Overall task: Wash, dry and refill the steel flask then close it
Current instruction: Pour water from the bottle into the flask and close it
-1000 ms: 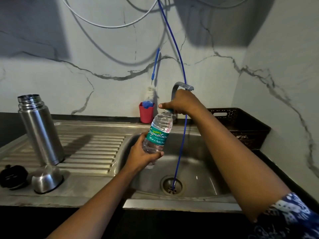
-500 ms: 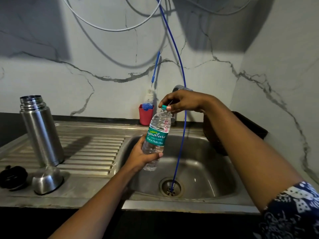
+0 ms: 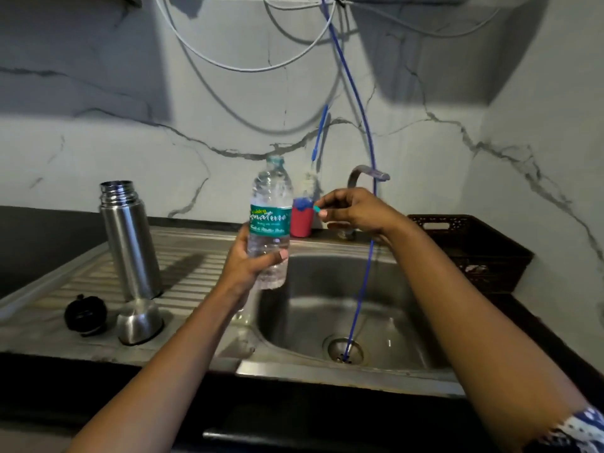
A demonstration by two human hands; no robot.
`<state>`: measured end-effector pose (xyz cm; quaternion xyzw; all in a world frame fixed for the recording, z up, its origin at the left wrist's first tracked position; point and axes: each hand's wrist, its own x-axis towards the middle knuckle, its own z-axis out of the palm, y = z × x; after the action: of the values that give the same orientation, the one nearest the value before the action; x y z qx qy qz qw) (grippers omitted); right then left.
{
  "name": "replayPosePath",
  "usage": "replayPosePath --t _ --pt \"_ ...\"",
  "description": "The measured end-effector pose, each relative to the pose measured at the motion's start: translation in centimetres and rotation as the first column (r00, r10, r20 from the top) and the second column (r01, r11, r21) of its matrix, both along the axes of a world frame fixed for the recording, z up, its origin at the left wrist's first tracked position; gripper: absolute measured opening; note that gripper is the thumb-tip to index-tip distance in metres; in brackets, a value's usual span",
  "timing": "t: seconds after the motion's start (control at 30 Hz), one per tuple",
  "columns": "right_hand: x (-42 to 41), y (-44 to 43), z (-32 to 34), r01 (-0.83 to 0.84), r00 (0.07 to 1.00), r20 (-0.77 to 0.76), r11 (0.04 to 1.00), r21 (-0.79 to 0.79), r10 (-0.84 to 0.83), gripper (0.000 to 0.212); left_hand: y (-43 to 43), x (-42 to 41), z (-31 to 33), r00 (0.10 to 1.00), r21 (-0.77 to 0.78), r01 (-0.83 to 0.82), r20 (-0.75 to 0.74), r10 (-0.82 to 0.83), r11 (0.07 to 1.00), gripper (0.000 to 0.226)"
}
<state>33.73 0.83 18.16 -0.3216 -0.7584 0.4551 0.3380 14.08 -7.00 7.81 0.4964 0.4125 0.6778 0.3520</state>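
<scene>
Sink (image 3: pixel 327 372), hose (image 3: pixel 359 289) in drain (image 3: pixel 334 347); flask (image 3: pixel 130 243) on drainboard (image 3: pixel 196 273); left hand (image 3: pixel 246 271) grips bottle (image 3: pixel 269 220), right hand (image 3: pixel 356 210) pinches cap (image 3: pixel 316 208).

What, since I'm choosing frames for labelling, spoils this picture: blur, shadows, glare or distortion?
Head view: the water bottle in the left hand is motion-smeared, its label barely legible; the steel flask throws a hard shadow rightward over the drainboard; big shadows darken the upper wall; the wide-angle lens bows straight edges; only mild sheen in the sink.

The teal cap (image 3: pixel 317 208) is mostly hidden by the right hand (image 3: pixel 354 213).
</scene>
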Motion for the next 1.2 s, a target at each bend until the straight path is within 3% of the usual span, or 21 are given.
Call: replayPosePath --t 0.17,0.3,0.57,0.67,0.77,0.83,0.97,1.07,1.2 --pt "-7.0 -3.8 -6.4 -0.154 0.949 0.289 0.984 0.085 0.123 0.027 -4.9 -6.2 1.7 0.995 0.047 -0.102 0.000 0.102 0.994 0.076" --pt "-12.6 -6.4 -10.8 -0.295 0.877 0.418 0.952 0.082 0.236 0.043 -8.3 -10.7 1.2 0.978 0.029 -0.209 -0.018 0.209 0.978 0.090" --pt "-16.7 -8.1 -14.9 -0.382 0.830 0.479 0.918 0.111 0.287 0.050 -12.1 -14.4 -2.0 0.967 0.019 -0.256 0.017 0.256 0.966 0.075" --pt "-16.3 -7.4 -14.4 -0.318 0.892 0.353 0.947 0.047 0.282 0.045 -12.7 -14.5 -2.9 0.967 0.025 -0.256 0.017 0.256 0.966 0.073" --pt "-16.1 -7.4 -11.8 -0.200 0.979 0.031 0.978 -0.060 0.202 0.032 -12.7 -13.7 -3.3 0.974 0.020 -0.227 0.018 0.226 0.974 0.072" --pt "-16.3 -8.0 -9.2 -0.177 0.979 -0.120 0.981 -0.077 0.167 0.035 -12.4 -13.1 -3.5 0.980 -0.006 -0.198 0.032 0.198 0.980 0.078" --pt "-17.3 -9.4 -4.8 -0.330 0.934 -0.187 0.936 -0.120 0.305 0.055 -11.4 -11.9 -3.6 0.991 -0.103 -0.121 0.047 0.126 0.987 0.104" --pt "-18.0 -9.9 -3.8 -0.413 0.904 -0.183 0.901 -0.133 0.387 0.051 -10.6 -10.8 -3.4 0.997 -0.137 -0.071 0.020 0.074 0.988 0.108" --pt "-18.3 -9.9 -4.1 -0.405 0.877 -0.350 0.898 -0.170 0.330 0.051 -9.9 -9.1 -2.9 0.999 -0.134 -0.022 0.029 0.026 0.991 0.110"
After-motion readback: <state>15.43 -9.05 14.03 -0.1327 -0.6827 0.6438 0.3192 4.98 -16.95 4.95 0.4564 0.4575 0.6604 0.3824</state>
